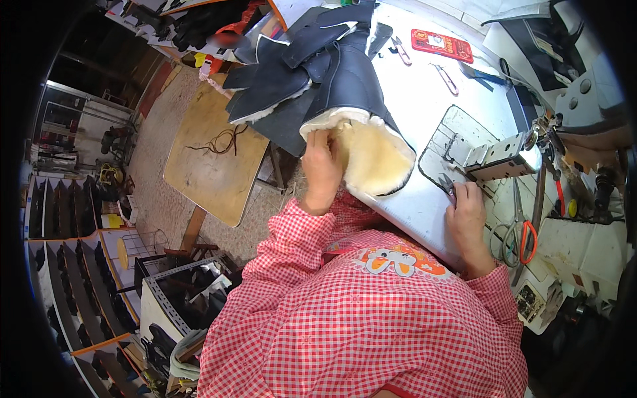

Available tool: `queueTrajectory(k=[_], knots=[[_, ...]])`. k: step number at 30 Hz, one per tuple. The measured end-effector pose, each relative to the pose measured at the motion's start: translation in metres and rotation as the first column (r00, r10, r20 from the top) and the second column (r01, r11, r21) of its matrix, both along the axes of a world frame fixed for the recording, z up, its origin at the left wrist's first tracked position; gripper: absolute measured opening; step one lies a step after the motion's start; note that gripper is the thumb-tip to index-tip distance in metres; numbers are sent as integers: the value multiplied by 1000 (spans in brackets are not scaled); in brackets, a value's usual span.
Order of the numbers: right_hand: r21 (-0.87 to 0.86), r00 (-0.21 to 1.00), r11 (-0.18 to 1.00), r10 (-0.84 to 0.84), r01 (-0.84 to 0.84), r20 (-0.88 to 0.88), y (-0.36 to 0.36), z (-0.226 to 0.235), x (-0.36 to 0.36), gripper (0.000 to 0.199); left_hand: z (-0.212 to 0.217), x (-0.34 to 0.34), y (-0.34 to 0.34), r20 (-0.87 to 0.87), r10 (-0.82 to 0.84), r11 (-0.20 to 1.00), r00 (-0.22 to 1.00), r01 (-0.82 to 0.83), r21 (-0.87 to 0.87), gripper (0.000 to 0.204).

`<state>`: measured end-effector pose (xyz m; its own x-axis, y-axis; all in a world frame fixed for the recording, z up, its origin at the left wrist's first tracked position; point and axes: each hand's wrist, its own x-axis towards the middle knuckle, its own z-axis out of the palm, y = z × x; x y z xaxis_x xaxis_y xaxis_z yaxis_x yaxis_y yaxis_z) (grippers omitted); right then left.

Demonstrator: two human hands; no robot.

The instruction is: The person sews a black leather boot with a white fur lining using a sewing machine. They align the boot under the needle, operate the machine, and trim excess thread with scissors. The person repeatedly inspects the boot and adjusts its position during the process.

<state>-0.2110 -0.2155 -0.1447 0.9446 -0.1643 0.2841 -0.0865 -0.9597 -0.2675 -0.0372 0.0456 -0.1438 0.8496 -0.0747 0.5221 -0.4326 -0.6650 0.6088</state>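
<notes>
A black leather boot upper (pixel 350 76) with cream fleece lining (pixel 378 158) lies across the white work table, its fleecy opening towards me. My left hand (pixel 322 167) is closed on the left edge of that opening, fingertips partly hidden in the fleece. At the table's right front, my right hand (pixel 467 215) is closed around small thread snips (pixel 448 184), whose dark blades point away from me. The blades are near the sewing machine (pixel 504 160) and apart from the boot upper. More black fleece-lined pieces (pixel 275 83) are heaped to the left of it.
Two pairs of scissors (pixel 528 244) lie right of my right hand. Farther back on the table are red-handled snips (pixel 445 79), another pair (pixel 401 51) and a red flat case (pixel 441 45). A wooden board (pixel 206 159) with a brown cord (pixel 222 140) stands left, lower than the table.
</notes>
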Motion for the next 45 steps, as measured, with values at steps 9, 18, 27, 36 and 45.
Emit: queueTrajectory(k=[9, 18, 27, 36, 45], knots=[[708, 958, 666, 281, -234, 53, 73, 28, 41, 30, 7, 11, -14, -234, 158, 948, 959, -81, 308, 20], [451, 984, 884, 166, -119, -65, 129, 22, 158, 32, -10, 13, -6, -250, 126, 992, 960, -121, 35, 14], [14, 975, 976, 219, -218, -51, 130, 0, 160, 31, -10, 14, -13, -190, 161, 984, 969, -172, -43, 17], [-169, 964, 950, 250, -262, -85, 132, 2, 160, 34, -16, 14, -18, -261, 190, 969, 946, -224, -106, 21], [-135, 954, 944, 295, -300, -56, 129, -2, 162, 27, -20, 14, -17, -297, 176, 966, 938, -222, -129, 20]])
